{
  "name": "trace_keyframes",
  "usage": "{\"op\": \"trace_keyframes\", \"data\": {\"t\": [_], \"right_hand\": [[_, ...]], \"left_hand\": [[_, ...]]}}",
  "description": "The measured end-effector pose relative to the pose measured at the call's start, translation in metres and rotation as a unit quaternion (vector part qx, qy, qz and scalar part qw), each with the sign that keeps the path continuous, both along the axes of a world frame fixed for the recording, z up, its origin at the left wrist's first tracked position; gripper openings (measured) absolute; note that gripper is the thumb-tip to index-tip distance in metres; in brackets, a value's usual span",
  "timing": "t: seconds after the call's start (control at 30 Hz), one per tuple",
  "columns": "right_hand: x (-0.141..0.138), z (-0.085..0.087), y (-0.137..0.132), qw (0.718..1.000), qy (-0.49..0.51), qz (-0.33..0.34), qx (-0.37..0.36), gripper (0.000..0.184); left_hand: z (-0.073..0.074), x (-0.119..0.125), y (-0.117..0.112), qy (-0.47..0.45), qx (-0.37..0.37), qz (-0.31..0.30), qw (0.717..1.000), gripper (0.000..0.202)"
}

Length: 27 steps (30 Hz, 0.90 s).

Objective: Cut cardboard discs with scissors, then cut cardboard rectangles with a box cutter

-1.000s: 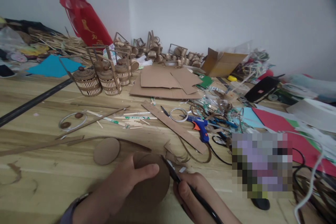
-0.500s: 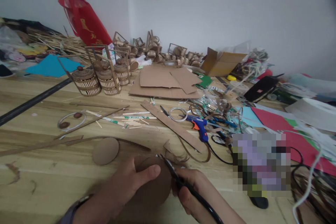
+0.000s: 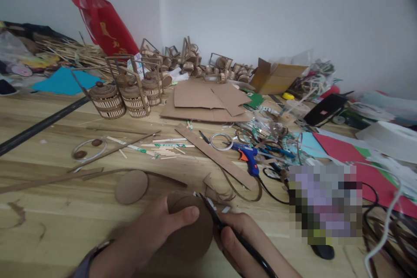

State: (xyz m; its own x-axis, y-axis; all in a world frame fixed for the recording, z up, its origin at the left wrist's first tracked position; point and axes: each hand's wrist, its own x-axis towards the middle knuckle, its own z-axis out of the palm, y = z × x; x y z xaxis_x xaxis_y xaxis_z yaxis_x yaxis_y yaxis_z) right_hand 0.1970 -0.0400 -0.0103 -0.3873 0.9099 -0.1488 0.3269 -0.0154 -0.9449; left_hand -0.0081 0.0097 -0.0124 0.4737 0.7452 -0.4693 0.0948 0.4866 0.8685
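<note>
My left hand (image 3: 153, 231) grips a round brown cardboard disc (image 3: 192, 232) at the bottom middle, thumb pressed on its top face. My right hand (image 3: 243, 243) is closed around the black handles of a pair of scissors (image 3: 217, 219), whose blades sit against the disc's right edge. A second cardboard disc (image 3: 131, 186) lies flat on the wooden floor just left of my left hand. Small cardboard offcuts (image 3: 215, 191) lie just beyond the scissor tips.
A blue glue gun (image 3: 247, 156), a tape ring (image 3: 221, 141) and a long cardboard strip (image 3: 215, 156) lie ahead. Woven baskets (image 3: 130, 95), flat cardboard sheets (image 3: 205, 102) and a red bag (image 3: 104, 24) sit further back. Coloured paper and cables crowd the right.
Barely anything has changed: the scissors and my right hand shift slightly along the disc's edge while my left hand keeps its grip.
</note>
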Motion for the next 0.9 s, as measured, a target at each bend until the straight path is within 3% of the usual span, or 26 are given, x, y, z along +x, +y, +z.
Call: {"op": "trace_keyframes", "data": {"t": [0.3, 0.7, 0.9], "right_hand": [[0.0029, -0.0028, -0.0023, 0.999, -0.034, 0.002, 0.006, 0.066], [0.0048, 0.0043, -0.0041, 0.999, -0.033, -0.003, -0.003, 0.072], [0.0059, -0.0049, -0.0049, 1.000, -0.023, -0.009, -0.012, 0.070]], "left_hand": [[0.0037, -0.0018, 0.0005, -0.025, 0.002, -0.011, 1.000, 0.053], [0.0065, -0.0066, 0.0013, 0.046, 0.045, -0.012, 0.998, 0.056], [0.0047, -0.0079, 0.0047, 0.062, 0.056, -0.022, 0.996, 0.055]]}}
